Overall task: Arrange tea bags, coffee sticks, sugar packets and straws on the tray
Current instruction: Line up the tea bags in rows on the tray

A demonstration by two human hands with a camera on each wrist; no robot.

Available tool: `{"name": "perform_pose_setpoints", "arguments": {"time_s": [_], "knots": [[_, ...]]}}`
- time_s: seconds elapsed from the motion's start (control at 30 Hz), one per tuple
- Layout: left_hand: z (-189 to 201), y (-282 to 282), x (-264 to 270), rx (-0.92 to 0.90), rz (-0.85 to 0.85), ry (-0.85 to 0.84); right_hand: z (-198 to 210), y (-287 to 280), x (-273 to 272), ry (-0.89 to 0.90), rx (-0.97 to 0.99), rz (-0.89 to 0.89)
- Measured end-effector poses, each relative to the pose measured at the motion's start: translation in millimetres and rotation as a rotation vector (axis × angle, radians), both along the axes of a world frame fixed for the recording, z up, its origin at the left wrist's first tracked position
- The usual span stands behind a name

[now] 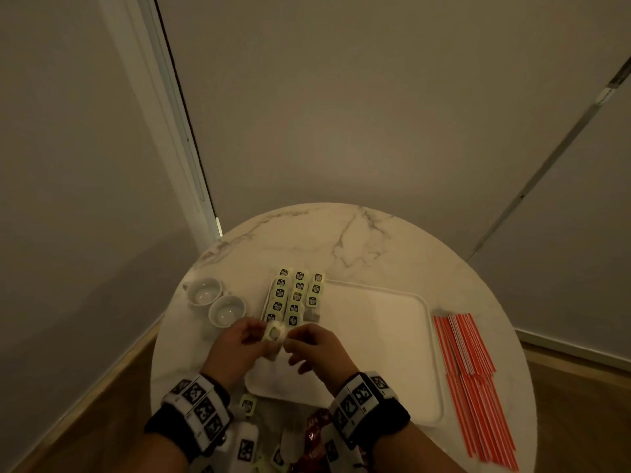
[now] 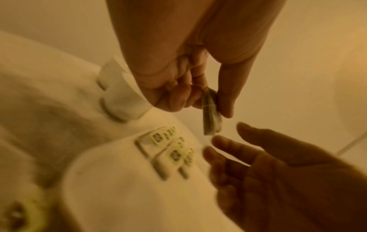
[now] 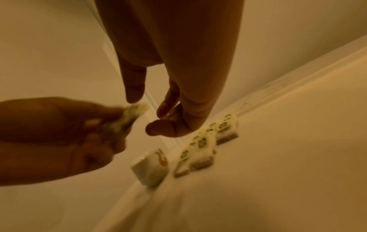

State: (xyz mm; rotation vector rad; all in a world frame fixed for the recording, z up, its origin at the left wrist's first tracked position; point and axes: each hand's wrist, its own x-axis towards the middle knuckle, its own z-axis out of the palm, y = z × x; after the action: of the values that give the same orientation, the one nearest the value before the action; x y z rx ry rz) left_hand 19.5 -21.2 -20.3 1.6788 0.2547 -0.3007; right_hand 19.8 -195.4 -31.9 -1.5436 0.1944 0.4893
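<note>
My left hand (image 1: 263, 331) pinches a pale green tea bag (image 1: 274, 332) between thumb and fingers, just above the near left part of the white tray (image 1: 375, 336). In the left wrist view the tea bag (image 2: 211, 116) hangs edge-on from that hand (image 2: 208, 108). My right hand (image 1: 293, 339) hovers right beside it with relaxed fingers (image 2: 224, 141) and holds nothing. Rows of tea bags (image 1: 295, 295) lie along the tray's left end. Red straws (image 1: 474, 380) lie on the table, right of the tray.
Two white cups (image 1: 205, 291) (image 1: 227, 310) stand left of the tray on the round marble table (image 1: 341, 240). Loose tea bags (image 1: 248, 404) and a red packet (image 1: 314, 435) lie by the near edge, between my wrists. Walls close in behind the table.
</note>
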Motion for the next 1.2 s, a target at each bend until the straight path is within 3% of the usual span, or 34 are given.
{"name": "perform_pose_setpoints", "arguments": {"time_s": [0.17, 0.3, 0.5, 0.7, 0.9, 1.2], "knots": [[28, -23, -3, -0.33, 0.101, -0.022, 24, 0, -8, -0.076, 0.294, -0.096], [38, -32, -7, -0.385, 0.086, -0.039, 33, -6, -10, -0.191, 0.165, -0.088], [36, -32, -1, -0.213, 0.109, -0.083, 39, -12, -9, -0.225, 0.098, -0.092], [28, -26, 1, -0.052, 0.059, -0.111, 30, -13, -9, -0.146, 0.045, -0.141], [9, -10, -5, 0.028, 0.047, -0.025, -20, -29, 7, 0.033, -0.235, -0.338], [-4, 5, -18, 0.052, -0.05, 0.122, -58, -27, 47, 0.099, -0.517, -0.336]]}}
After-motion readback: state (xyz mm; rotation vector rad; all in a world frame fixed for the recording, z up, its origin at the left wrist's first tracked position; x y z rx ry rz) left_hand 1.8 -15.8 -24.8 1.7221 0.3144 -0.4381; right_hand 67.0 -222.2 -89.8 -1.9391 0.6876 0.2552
